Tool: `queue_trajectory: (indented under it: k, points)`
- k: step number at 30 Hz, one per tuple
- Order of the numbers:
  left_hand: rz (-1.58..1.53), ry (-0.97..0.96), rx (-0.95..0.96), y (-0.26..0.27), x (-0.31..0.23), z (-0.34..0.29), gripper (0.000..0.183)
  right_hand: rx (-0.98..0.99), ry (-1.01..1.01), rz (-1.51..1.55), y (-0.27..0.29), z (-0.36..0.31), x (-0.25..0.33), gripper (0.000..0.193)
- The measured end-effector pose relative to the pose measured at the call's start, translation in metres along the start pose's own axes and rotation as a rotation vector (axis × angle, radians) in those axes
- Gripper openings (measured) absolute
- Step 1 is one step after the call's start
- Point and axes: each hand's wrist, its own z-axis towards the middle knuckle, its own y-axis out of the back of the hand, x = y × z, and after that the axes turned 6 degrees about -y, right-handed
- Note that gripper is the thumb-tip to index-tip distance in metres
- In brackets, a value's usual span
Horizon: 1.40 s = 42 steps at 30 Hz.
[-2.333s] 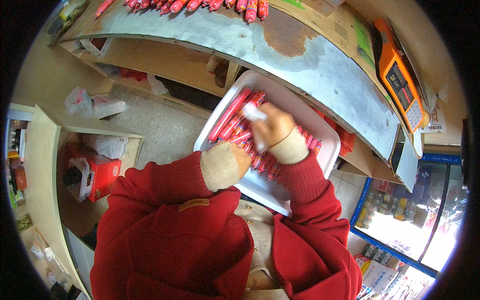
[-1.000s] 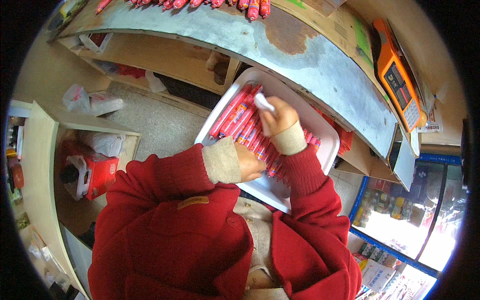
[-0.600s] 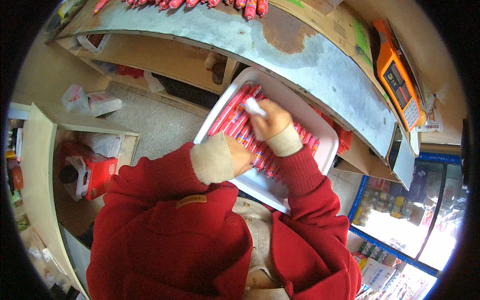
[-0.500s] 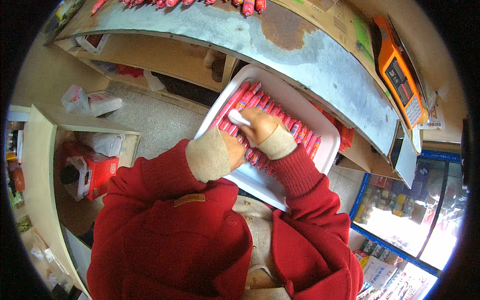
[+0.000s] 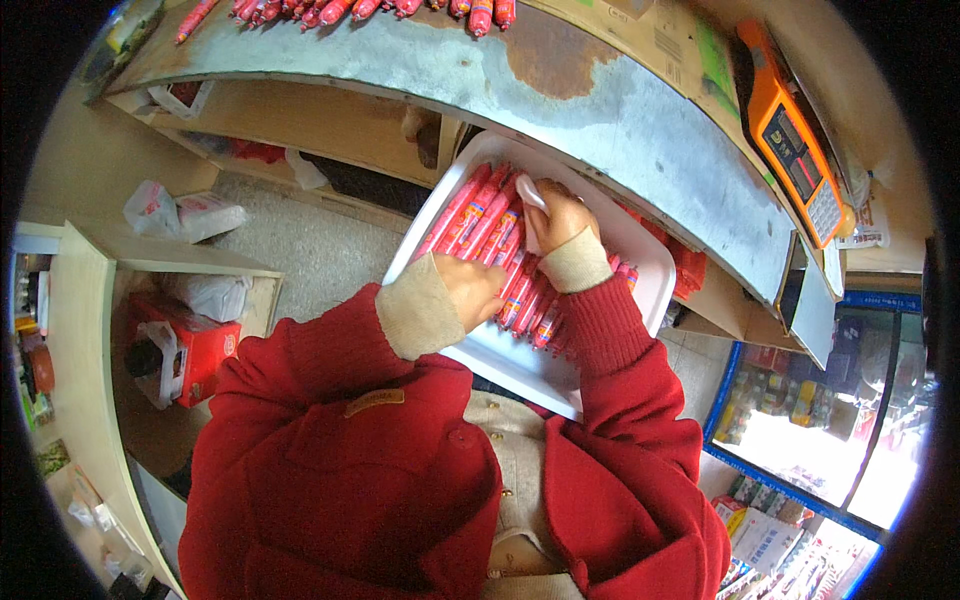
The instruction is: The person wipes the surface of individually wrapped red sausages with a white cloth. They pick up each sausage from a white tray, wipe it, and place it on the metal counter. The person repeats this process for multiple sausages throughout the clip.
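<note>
A white plastic tray (image 5: 508, 368) holds a row of red-wrapped sausages (image 5: 478, 222) with blue and yellow labels, laid side by side. My left hand (image 5: 466, 290) is at their near left ends, its fingers curled closed on a sausage; the fingertips are partly hidden. Over the right part of the row, my right hand (image 5: 565, 218) is closed around a crumpled white cloth or tissue (image 5: 532, 194), which touches the sausages. Red sleeves with beige cuffs cover both forearms.
Beyond the tray runs a worn metal counter (image 5: 440, 50) with more red sausages (image 5: 330, 10) on top. An orange scale (image 5: 790, 140) stands at the right end. A red box (image 5: 205, 345) sits on the left shelf, and a blue-framed glass cabinet (image 5: 800, 400) is at the right.
My right hand with the white cloth has moved right and slightly away, uncovering sausages in the middle. My left hand has shifted slightly, with more of its fingers showing.
</note>
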Motion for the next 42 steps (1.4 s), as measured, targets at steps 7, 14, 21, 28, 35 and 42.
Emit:
queue_trajectory:
  k: [7, 14, 21, 28, 35, 42]
  points:
    - [-0.109, -0.161, 0.314, -0.009, 0.000, 0.005, 0.023, 0.107, 0.393, 0.047, -0.004, -0.003, 0.006, 0.021]
    - [0.000, -0.108, 0.412, -0.001, -0.006, 0.005, 0.027, -0.030, 0.080, 0.160, 0.001, -0.001, 0.005, 0.025]
    - [0.078, -0.128, 0.521, 0.001, -0.020, 0.001, 0.031, 0.051, 0.062, -0.029, -0.007, 0.003, -0.002, 0.023]
    - [-0.012, -0.241, 0.230, 0.003, -0.015, -0.003, 0.026, 0.296, 0.488, 0.183, -0.023, -0.008, 0.018, 0.026]
    - [-0.026, -0.097, 0.440, -0.006, -0.018, 0.002, 0.022, -0.089, 0.036, -0.052, 0.005, 0.010, -0.008, 0.018]
    - [-0.080, -0.077, 0.427, -0.016, -0.009, 0.012, 0.022, 0.531, 0.207, -0.043, 0.007, -0.009, 0.018, 0.025]
